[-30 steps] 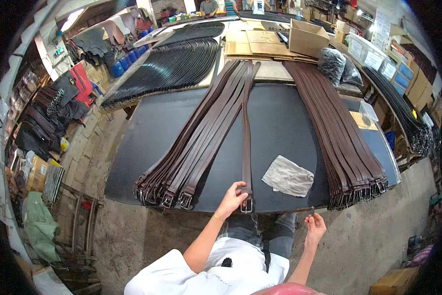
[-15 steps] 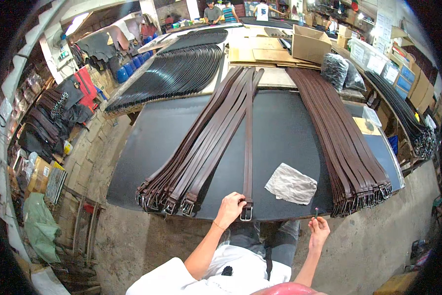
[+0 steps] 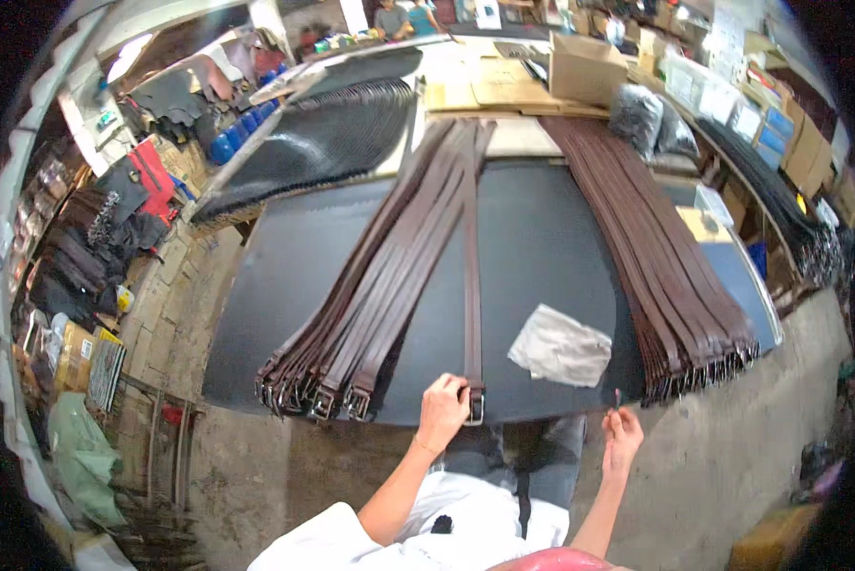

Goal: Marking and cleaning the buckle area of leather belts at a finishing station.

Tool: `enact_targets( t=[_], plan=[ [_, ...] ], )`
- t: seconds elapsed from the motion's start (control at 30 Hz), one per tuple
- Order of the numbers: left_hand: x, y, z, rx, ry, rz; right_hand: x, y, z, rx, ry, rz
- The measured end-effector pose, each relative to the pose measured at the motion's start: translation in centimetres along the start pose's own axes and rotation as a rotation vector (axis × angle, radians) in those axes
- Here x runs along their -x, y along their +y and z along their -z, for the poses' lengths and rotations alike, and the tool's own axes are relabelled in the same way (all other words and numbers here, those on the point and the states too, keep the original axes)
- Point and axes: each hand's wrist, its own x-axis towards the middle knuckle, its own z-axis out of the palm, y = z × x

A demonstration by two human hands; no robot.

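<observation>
My left hand (image 3: 443, 409) is closed on the buckle end of a brown leather belt (image 3: 472, 285), its fingers pinched just above the metal buckle (image 3: 476, 409) at the table's near edge. The rest of that belt runs away from me over the dark table top. Off to the right, my right hand (image 3: 623, 438) pinches a short, thin dark stick with a pinkish tip (image 3: 618, 398), held upright in front of the table edge. Between the hands, a crumpled pale cloth (image 3: 560, 347) lies on the table.
Brown belts lie in a fanned pile (image 3: 389, 257) left of the single belt, with a second pile (image 3: 651, 257) at the right. Black belts (image 3: 323, 133) cover the far left table. Beyond are a cardboard box (image 3: 584, 76) and filled plastic bags (image 3: 637, 119). People (image 3: 403, 19) stand at the back.
The whole view has shifted slightly. My right hand has risen a little and moved slightly right with the stick; my left hand keeps its hold on the belt.
</observation>
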Motion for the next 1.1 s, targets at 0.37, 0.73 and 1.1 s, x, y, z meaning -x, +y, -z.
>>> enact_targets(
  t=[0.37,0.73,1.1],
  plan=[
    [-1.6,-2.5,-1.6,0.13,0.054,-0.071,-2.2,-0.4,-2.3,-0.16,-0.104,-0.063],
    [-0.3,-2.1,-1.7,0.129,0.068,-0.088,-1.8,1.1,-0.9,-0.342,-0.05,-0.157],
    [-0.7,-2.0,-2.0,0.135,0.079,-0.108,-1.8,0.5,-2.7,0.837,0.103,0.721]
  ],
)
